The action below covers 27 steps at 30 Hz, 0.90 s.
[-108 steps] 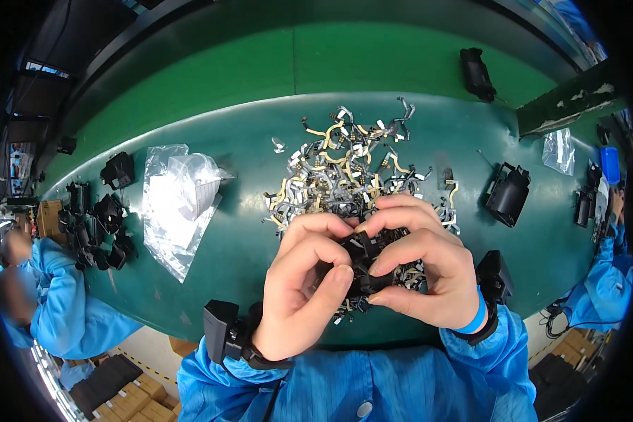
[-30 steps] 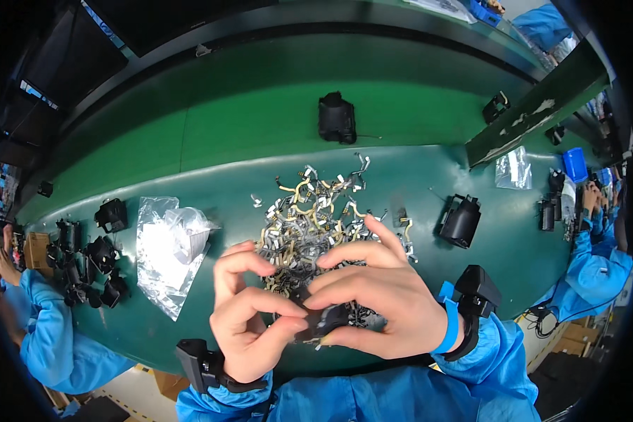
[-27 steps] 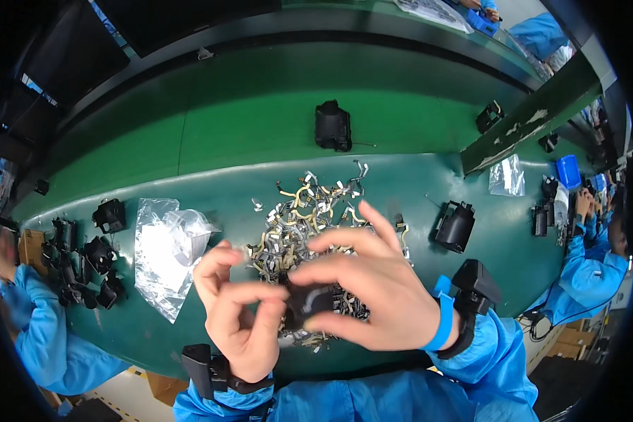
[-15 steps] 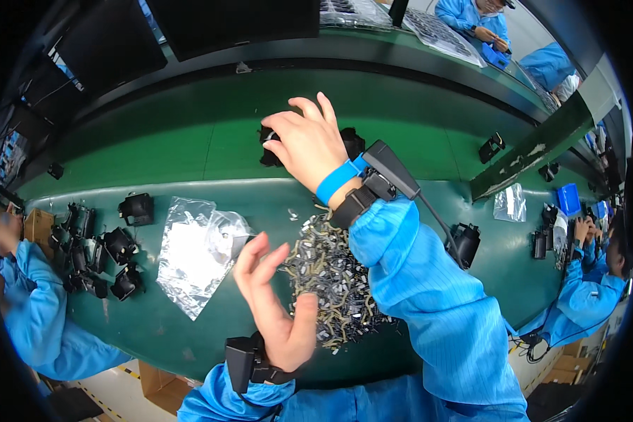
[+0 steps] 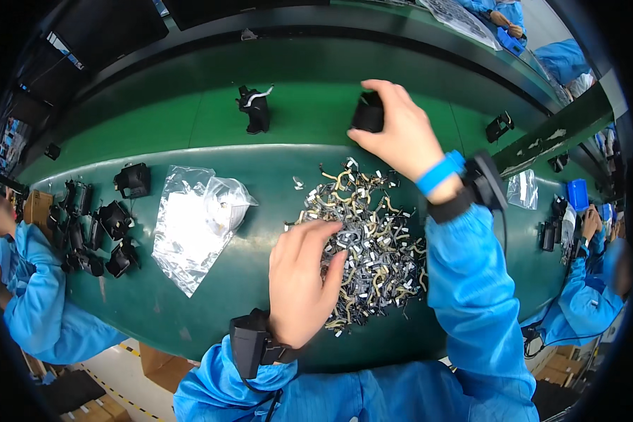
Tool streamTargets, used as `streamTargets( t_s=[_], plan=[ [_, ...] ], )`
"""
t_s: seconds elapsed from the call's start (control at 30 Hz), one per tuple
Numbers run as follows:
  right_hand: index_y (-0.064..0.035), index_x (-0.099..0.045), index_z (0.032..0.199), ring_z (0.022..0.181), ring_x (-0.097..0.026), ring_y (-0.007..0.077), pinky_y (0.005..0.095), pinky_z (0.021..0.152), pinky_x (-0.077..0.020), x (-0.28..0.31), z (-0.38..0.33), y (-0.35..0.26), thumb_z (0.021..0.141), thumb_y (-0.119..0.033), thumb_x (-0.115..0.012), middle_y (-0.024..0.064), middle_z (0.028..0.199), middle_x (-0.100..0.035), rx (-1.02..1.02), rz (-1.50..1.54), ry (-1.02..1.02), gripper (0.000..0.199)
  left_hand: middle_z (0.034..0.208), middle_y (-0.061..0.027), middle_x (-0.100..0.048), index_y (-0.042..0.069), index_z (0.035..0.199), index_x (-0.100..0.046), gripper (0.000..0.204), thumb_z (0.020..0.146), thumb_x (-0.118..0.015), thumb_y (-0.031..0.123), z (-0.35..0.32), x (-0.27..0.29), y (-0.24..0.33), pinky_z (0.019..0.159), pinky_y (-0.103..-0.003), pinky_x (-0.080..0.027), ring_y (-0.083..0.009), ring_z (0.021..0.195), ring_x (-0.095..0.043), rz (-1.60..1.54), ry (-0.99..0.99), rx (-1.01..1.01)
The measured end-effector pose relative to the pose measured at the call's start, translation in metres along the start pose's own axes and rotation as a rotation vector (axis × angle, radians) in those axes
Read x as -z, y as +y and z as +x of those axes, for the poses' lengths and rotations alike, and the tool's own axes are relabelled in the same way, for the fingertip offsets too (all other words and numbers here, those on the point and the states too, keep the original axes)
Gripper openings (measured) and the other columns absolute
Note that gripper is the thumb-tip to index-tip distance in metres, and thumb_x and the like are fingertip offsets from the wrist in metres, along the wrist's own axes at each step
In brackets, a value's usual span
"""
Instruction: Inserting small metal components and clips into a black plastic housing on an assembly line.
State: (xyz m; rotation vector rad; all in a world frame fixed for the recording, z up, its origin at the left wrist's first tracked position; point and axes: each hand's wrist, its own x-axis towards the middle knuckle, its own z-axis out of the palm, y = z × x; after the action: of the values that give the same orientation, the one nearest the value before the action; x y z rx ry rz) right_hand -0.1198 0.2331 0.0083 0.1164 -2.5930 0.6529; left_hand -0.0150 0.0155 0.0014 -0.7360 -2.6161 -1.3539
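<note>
My right hand (image 5: 404, 130) reaches to the far green strip and grips a black plastic housing (image 5: 368, 112) between thumb and fingers. To its left, another black housing with a whitish strip (image 5: 255, 111) stands alone on the strip. My left hand (image 5: 302, 278) hovers over the left side of a heap of small wired connectors (image 5: 373, 246), its curved fingers apart from the thumb and nothing visible in them. The heap mixes white, grey and yellowish pieces; my left hand hides part of it.
A clear plastic bag (image 5: 190, 225) lies left of the heap. Several black housings (image 5: 95, 228) cluster farther left, near a co-worker's sleeve (image 5: 39, 295). At right, a slanted green post (image 5: 552, 133) crosses the bench; another co-worker (image 5: 587, 295) sits beyond.
My right hand has moved right, from the housing with the strip to the other black housing, and now grips it. My left hand has shifted slightly right, over the heap.
</note>
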Motion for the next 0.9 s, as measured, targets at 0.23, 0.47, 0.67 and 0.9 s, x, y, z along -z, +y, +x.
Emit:
streamTargets(
  t_s=[0.23, 0.47, 0.67, 0.9],
  plan=[
    [-0.0065, -0.042, 0.133, 0.117, -0.049, 0.0372, 0.0490, 0.104, -0.0346, 0.062, -0.083, -0.003, 0.067, -0.016, -0.078, 0.0171, 0.119, -0.054, -0.169, -0.180, -0.256, 0.076, 0.106, -0.0148, -0.061, 0.003, 0.110, -0.061, 0.034, 0.077, -0.068, 0.001, 0.001, -0.004, 0.006, 0.088, -0.040, -0.043, -0.0334, 0.099, -0.057, 0.080, -0.066, -0.006],
    [-0.0079, -0.062, 0.092, 0.095, -0.052, 0.0326, 0.0415, 0.084, -0.0422, 0.086, -0.116, -0.036, 0.065, -0.002, -0.072, 0.0103, 0.099, -0.056, -0.048, 0.021, -0.215, 0.029, 0.106, -0.0159, -0.061, 0.001, 0.109, -0.060, 0.033, 0.077, -0.067, -0.002, 0.002, -0.005, 0.009, 0.088, -0.038, -0.044, -0.0334, 0.098, -0.057, 0.084, -0.057, 0.003],
    [-0.0093, -0.059, 0.079, 0.079, -0.055, 0.0268, 0.0380, 0.067, -0.0461, 0.061, -0.142, -0.040, 0.069, -0.003, -0.069, 0.0055, 0.082, -0.054, -0.050, 0.025, -0.291, 0.016, 0.106, -0.0165, -0.061, 0.000, 0.107, -0.061, 0.031, 0.077, -0.066, -0.003, 0.002, -0.008, 0.012, 0.088, -0.037, -0.045, -0.0326, 0.098, -0.059, 0.038, -0.064, -0.023],
    [-0.0072, -0.057, 0.079, 0.075, -0.057, 0.0271, 0.0362, 0.064, -0.0467, 0.084, -0.130, -0.043, 0.070, 0.000, -0.068, 0.0065, 0.081, -0.055, -0.069, 0.220, -0.207, 0.016, 0.110, -0.0162, -0.059, 0.000, 0.110, -0.059, 0.034, 0.077, -0.065, -0.002, -0.009, 0.000, 0.014, 0.081, -0.033, -0.045, -0.0260, 0.092, -0.058, -0.156, 0.159, -0.008]
  ],
)
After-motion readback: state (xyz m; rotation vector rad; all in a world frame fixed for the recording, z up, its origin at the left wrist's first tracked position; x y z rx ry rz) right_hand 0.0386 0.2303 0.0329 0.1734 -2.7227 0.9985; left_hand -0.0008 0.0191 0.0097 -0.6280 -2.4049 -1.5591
